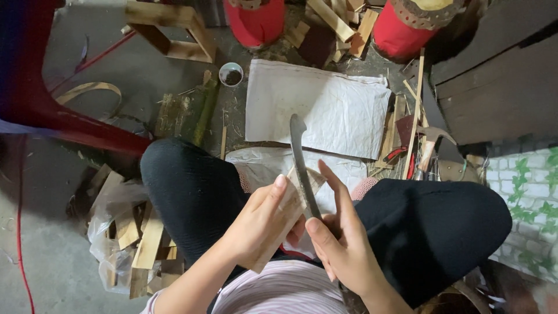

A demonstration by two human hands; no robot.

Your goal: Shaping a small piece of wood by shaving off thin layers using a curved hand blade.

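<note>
My left hand [264, 224] grips a flat piece of light wood [290, 212] held over my lap, thumb pressed along its upper face. My right hand [343, 244] holds a long curved knife [299, 157], its dark blade pointing away from me and resting against the wood's right edge; the index finger lies stretched beside the blade. The handle is hidden under my palm. My knees in black trousers [192, 192] spread to both sides.
A white sack [325, 104] lies on the concrete floor ahead, a small cup [231, 74] beside it. A hammer [430, 145] and sticks lie right. A plastic bag of wood offcuts [133, 238] sits left. Two red drums [256, 20] stand behind, a red chair leg [70, 125] left.
</note>
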